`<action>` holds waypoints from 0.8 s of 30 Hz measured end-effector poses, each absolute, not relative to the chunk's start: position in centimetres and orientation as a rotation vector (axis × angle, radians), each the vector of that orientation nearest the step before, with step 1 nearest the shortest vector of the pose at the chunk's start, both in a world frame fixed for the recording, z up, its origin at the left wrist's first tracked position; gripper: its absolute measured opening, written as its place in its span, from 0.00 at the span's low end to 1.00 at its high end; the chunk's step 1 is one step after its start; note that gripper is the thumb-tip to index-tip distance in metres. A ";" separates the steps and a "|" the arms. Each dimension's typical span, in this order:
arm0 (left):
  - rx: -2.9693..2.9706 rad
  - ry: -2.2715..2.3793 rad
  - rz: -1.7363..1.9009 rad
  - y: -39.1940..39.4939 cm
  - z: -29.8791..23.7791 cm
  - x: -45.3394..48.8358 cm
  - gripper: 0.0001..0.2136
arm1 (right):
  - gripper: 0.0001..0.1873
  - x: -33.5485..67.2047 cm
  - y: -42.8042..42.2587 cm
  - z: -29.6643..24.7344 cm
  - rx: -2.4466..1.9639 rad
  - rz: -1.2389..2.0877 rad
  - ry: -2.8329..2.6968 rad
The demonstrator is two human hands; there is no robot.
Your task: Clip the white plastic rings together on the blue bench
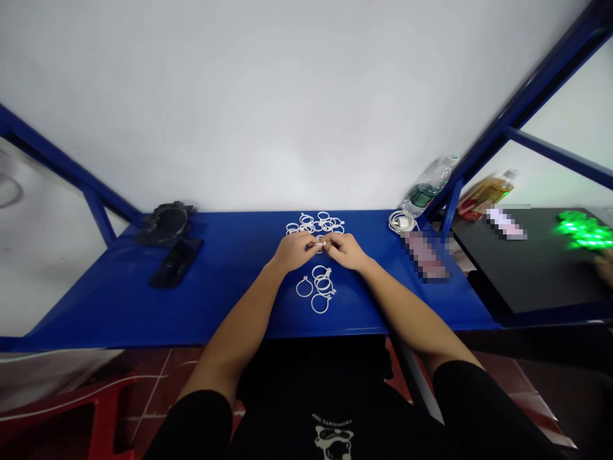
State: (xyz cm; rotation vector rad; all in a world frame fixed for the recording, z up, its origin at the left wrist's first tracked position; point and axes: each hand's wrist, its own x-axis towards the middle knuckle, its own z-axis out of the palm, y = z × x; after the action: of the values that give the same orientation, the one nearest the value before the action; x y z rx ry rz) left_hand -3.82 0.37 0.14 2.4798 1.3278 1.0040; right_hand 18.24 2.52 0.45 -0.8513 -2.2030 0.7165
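Both my hands meet at the middle of a blue table [119,300]. My left hand [293,250] and my right hand [345,250] pinch a small white plastic ring [321,243] between their fingertips. Beyond the hands lies a heap of several white rings [317,223]. Closer to me, a smaller group of white rings [318,287] lies flat on the table.
A black phone [176,261] and a dark pouch [165,222] lie at the left. A coiled white cable [401,222] and a clear bottle [428,186] sit at the right by the blue frame post [450,204]. Another person's hand [606,265] shows at the far right on a black table [527,268].
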 end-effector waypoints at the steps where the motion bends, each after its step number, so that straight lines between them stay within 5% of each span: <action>1: 2.482 1.317 0.998 0.4 0.1 -3.8 0.13 | 0.09 18.2 2.6 0.4 -0.864 0.701 -2.208; 15: 2.305 1.456 1.075 1.7 -1.1 -5.5 0.16 | 0.16 19.6 3.5 1.1 -0.920 0.554 -2.198; 24: 2.300 1.707 0.883 3.4 -3.3 -7.7 0.12 | 0.14 21.1 4.0 2.1 -1.052 0.785 -2.387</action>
State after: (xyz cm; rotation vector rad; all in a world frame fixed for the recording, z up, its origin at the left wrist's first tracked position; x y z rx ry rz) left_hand -7.68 3.37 -3.30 2.3000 1.7066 0.8829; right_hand 21.14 4.05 2.09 -1.0524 -2.3867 0.7853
